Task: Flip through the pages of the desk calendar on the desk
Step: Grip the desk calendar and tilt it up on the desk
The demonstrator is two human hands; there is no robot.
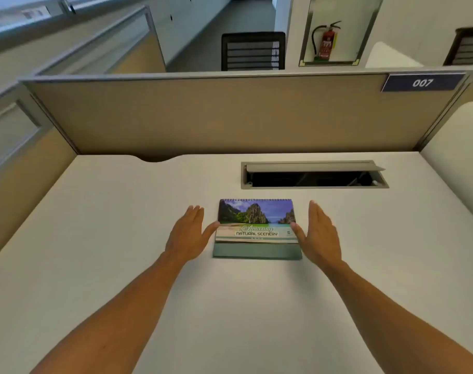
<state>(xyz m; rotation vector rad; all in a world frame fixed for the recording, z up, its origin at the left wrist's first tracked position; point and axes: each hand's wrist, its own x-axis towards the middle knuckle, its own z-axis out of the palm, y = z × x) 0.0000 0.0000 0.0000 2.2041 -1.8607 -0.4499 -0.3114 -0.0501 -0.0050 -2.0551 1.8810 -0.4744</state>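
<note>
A spiral-bound desk calendar (257,220) stands on the white desk (122,238), its cover showing cliffs, sea and the words "Natural Scenery". Its green base sticks out toward me. My left hand (188,234) is flat and open just left of the calendar, thumb tip touching the cover's left edge. My right hand (320,234) is open on the other side, thumb tip at the cover's right edge. Neither hand grips anything.
An open cable hatch (315,175) is set into the desk behind the calendar. Beige partition walls (216,117) close the desk at the back and sides, with a "007" plate (422,82) at top right. A black chair (252,51) stands beyond.
</note>
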